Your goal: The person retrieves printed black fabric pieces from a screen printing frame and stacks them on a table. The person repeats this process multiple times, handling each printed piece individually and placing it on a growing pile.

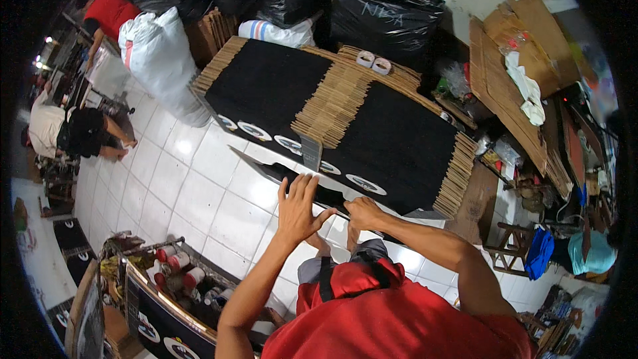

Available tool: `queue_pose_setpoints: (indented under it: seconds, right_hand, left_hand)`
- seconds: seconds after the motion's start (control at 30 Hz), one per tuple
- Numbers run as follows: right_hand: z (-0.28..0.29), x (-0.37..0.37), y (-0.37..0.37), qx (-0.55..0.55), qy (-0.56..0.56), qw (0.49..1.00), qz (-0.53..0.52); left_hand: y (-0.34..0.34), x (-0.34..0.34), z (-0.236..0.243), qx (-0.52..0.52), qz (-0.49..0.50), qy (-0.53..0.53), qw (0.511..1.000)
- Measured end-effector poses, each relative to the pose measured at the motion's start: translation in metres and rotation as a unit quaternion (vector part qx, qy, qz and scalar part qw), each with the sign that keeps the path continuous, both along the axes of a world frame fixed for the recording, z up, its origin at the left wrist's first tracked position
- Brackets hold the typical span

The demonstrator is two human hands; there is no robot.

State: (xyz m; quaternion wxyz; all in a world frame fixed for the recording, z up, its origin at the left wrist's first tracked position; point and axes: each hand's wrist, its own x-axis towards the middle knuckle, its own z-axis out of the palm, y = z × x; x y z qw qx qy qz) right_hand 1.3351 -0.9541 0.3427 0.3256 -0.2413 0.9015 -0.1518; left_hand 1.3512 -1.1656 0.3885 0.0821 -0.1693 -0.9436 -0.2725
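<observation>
Between my hands, a thin board (253, 162) with black fabric (330, 197) over it is held up on edge, seen almost from above. My left hand (298, 207) lies along the fabric with its fingers stretched and the thumb out to the right. My right hand (363, 213) is closed at the fabric's right part, knuckles up; its fingertips are hidden. Just beyond stand two long rows of upright boards, packed tightly, with black fabric on the left row (266, 86) and the right row (392, 136). White round prints (365, 184) show on their near faces.
Two tape rolls (373, 62) rest behind the rows. Black bags (385, 16) and a white sack (159, 60) stand at the back. Cardboard sheets (495, 93) lean at right. At lower left is a rack of paint cans (179, 262). Two people, one bending (73, 129), are at far left.
</observation>
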Motion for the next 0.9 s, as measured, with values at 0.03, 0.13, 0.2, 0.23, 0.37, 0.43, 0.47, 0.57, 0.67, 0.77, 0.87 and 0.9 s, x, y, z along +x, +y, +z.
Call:
queue_pose_setpoints:
  seconds: [0.03, 0.13, 0.2, 0.23, 0.37, 0.43, 0.47, 0.57, 0.67, 0.77, 0.87, 0.9]
  right_hand:
    - [-0.022, 0.002, 0.006, 0.014, -0.006, 1.0, 0.005]
    - [-0.078, 0.006, 0.031, 0.012, -0.007, 1.0, -0.018]
    - [-0.109, 0.005, 0.046, 0.038, -0.023, 0.999, -0.021]
    - [-0.121, 0.003, 0.054, 0.029, -0.021, 0.999, -0.024]
    - [-0.158, 0.002, 0.086, 0.033, -0.025, 0.998, -0.041]
    - [-0.17, -0.001, 0.1, 0.049, -0.037, 0.997, -0.051]
    - [-0.176, -0.002, 0.105, 0.061, -0.026, 0.997, -0.051]
    - [-0.187, -0.005, 0.122, 0.074, 0.018, 0.996, -0.034]
    - [-0.196, -0.011, 0.138, 0.089, 0.006, 0.995, -0.047]
    - [-0.21, -0.019, 0.152, 0.098, 0.023, 0.993, -0.067]
    - [-0.23, -0.029, 0.163, 0.108, 0.046, 0.99, -0.081]
    - [-0.238, -0.032, 0.166, 0.118, 0.048, 0.988, -0.089]
  left_hand:
    - [-0.002, 0.013, -0.018, -0.009, 0.041, -0.016, 0.999]
    - [-0.016, 0.071, -0.077, 0.002, 0.135, -0.171, 0.976]
    - [-0.028, 0.121, -0.117, -0.001, 0.196, -0.298, 0.934]
    - [-0.032, 0.15, -0.135, -0.003, 0.226, -0.373, 0.9]
    - [-0.029, 0.274, -0.184, -0.002, 0.306, -0.564, 0.767]
    - [-0.019, 0.327, -0.197, -0.016, 0.326, -0.608, 0.724]
    - [-0.013, 0.352, -0.199, -0.005, 0.338, -0.594, 0.73]
    - [0.003, 0.394, -0.201, 0.03, 0.351, -0.612, 0.708]
    - [0.017, 0.396, -0.201, 0.112, 0.392, -0.6, 0.688]
    - [0.025, 0.374, -0.207, 0.116, 0.423, -0.583, 0.684]
    - [0.03, 0.352, -0.214, 0.132, 0.451, -0.56, 0.683]
    - [0.03, 0.346, -0.216, 0.153, 0.463, -0.552, 0.677]
